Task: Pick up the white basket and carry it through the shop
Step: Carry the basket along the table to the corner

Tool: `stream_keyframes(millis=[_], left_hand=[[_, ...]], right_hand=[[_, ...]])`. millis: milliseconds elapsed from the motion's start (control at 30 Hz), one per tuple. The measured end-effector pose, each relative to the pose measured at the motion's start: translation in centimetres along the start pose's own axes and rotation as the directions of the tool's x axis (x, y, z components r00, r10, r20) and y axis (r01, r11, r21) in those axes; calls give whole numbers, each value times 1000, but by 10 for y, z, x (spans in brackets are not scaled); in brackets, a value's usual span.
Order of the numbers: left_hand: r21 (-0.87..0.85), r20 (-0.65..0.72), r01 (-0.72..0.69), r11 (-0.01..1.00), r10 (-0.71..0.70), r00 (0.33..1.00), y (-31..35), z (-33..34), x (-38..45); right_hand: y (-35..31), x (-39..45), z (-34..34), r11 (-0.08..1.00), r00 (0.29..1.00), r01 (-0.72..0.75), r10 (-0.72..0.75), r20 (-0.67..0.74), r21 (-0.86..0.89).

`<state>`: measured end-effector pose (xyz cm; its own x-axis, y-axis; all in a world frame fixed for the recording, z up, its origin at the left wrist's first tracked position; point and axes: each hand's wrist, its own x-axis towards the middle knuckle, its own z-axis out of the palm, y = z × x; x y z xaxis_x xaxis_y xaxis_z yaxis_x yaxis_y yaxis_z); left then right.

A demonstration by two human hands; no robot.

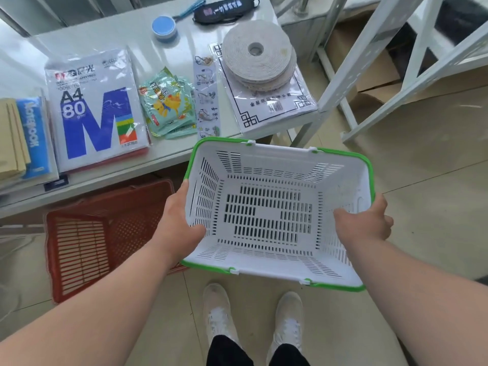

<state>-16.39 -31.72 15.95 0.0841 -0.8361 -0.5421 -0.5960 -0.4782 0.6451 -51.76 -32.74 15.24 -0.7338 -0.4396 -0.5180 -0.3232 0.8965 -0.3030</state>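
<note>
The white basket [277,165], slotted plastic with green handles folded along its rim, hangs empty in the air in front of me, above the floor and my shoes. My left hand [179,223] grips its left wall, thumb inside and fingers outside. My right hand [367,220] holds the right wall the same way. The basket tilts slightly toward me, so I look straight into its bottom.
A white shelf [163,154] to the upper left holds an A4 paper pack [97,109], notebooks [31,136], green packets [166,101], a tape roll [258,56] and a blue tin [164,27]. A red basket [87,241] lies under it. White racking [369,62] stands at right.
</note>
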Motion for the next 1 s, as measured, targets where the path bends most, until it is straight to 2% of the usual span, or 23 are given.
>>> stream_keyframes(millis=[100,333,467,633,700,900,1000], left_hand=[[21,24,65,998,-66,998,-8,6,6],[20,94,111,994,-112,989,-2,27,-8],[24,136,80,996,-83,987,-7,42,-22],[-18,47,25,1000,-24,999,-3,50,-37],[-19,27,51,999,-50,998,-2,49,-39],[-20,14,95,995,-95,995,-4,45,-26],[-8,20,56,998,-56,998,-2,46,-20]], right_hand=[[2,2,-1,999,1000,8,-7,9,-52],[20,6,-16,994,1000,-18,19,5,-109],[27,11,-28,993,999,-36,36,-7,-110],[34,10,-31,996,1000,-24,25,2,-81],[36,10,-30,998,1000,-18,19,6,-64],[44,18,-18,1000,999,-20,20,29,7],[49,22,-9,998,998,-54,52,42,35]])
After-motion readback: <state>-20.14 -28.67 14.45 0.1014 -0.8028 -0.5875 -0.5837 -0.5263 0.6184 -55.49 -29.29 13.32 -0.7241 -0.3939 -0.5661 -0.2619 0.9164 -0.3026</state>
